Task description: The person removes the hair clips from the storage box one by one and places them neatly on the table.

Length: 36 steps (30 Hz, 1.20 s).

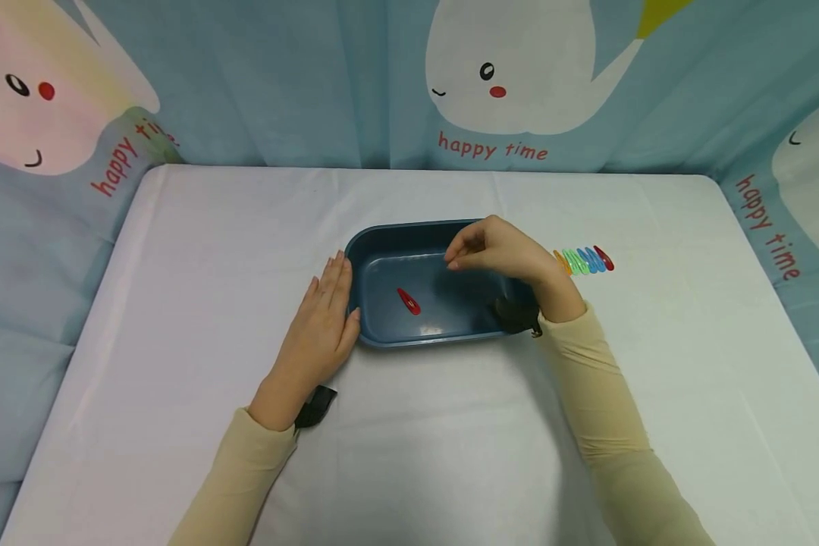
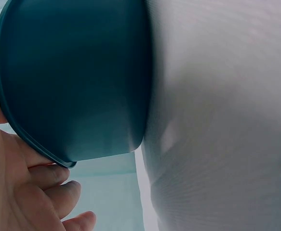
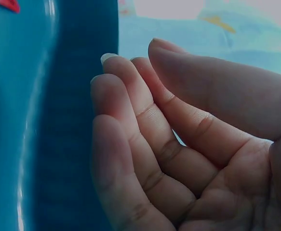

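Observation:
A dark blue tray (image 1: 382, 345) sits on the white-covered table. Inside it, left of the middle, lies a red hair clip (image 1: 409, 301). My left hand (image 1: 324, 322) rests along the tray's left end, fingers extended against the rim; the left wrist view shows the fingers (image 2: 48, 197) beside the tray's outer wall (image 2: 77, 82). Above the tray's right half hovers my right hand (image 1: 494, 249), with loosely bent fingers. In the right wrist view nothing shows between its thumb and fingers (image 3: 111, 144). Part of the tray's right end is hidden under this hand and wrist.
Just right of the tray, a row of several hair clips (image 1: 583, 260) in orange, green, blue and red lies on the table (image 1: 689, 341), partly behind the right wrist. A light blue curtain (image 1: 314, 83) with printed cartoon whales surrounds the table's back and sides.

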Each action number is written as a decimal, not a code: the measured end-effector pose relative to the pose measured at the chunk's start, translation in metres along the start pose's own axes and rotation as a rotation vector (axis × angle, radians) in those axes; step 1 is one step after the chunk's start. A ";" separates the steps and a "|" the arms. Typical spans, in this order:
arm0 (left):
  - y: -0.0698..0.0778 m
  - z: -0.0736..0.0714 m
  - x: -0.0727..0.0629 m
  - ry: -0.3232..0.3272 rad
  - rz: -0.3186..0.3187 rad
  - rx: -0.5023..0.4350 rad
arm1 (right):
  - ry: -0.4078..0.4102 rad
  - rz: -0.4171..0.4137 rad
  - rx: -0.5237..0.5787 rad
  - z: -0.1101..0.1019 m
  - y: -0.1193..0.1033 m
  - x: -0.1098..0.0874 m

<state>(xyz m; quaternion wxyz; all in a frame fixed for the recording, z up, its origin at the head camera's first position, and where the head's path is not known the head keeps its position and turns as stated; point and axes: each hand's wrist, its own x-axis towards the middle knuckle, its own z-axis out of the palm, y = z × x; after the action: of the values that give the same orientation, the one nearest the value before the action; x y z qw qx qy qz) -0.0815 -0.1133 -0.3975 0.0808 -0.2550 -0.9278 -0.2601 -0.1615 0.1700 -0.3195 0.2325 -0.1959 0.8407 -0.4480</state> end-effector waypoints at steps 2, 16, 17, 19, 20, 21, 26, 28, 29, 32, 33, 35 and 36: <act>0.000 0.000 -0.001 0.003 0.001 -0.005 | -0.018 -0.005 -0.004 0.004 -0.003 0.003; 0.001 0.000 -0.001 -0.002 -0.002 -0.020 | -0.152 0.080 -0.130 0.029 -0.009 0.033; 0.001 -0.001 -0.001 -0.002 -0.001 -0.021 | -0.163 0.087 -0.140 0.030 -0.010 0.035; 0.000 -0.001 0.000 -0.002 0.003 -0.020 | -0.182 0.096 -0.153 0.032 -0.010 0.038; 0.000 -0.001 -0.001 -0.001 0.005 -0.019 | -0.189 0.097 -0.158 0.034 -0.009 0.039; 0.000 -0.001 -0.001 -0.002 0.006 -0.015 | -0.195 0.097 -0.160 0.035 -0.009 0.041; -0.001 -0.002 -0.001 0.001 0.013 -0.004 | -0.243 0.110 -0.135 0.039 -0.003 0.047; -0.002 -0.003 -0.002 0.002 0.014 -0.001 | -0.266 0.123 -0.110 0.042 -0.001 0.050; -0.002 -0.003 -0.003 0.002 0.014 0.001 | -0.273 0.134 -0.095 0.043 0.001 0.051; -0.002 -0.003 -0.003 0.005 0.012 -0.002 | -0.275 0.161 -0.063 0.046 0.005 0.055; -0.001 -0.003 -0.003 0.006 0.013 -0.005 | -0.269 0.174 -0.050 0.046 0.006 0.056; -0.001 -0.002 -0.001 0.009 0.016 -0.008 | -0.251 0.197 -0.030 0.045 0.009 0.057; -0.001 -0.002 0.000 0.011 0.020 -0.010 | -0.242 0.204 -0.024 0.045 0.010 0.058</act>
<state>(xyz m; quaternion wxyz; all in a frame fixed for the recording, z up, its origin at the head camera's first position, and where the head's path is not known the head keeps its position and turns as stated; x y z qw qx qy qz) -0.0818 -0.1148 -0.3965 0.0872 -0.2633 -0.9233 -0.2655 -0.1844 0.1148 -0.3627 0.3742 -0.1647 0.8273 -0.3852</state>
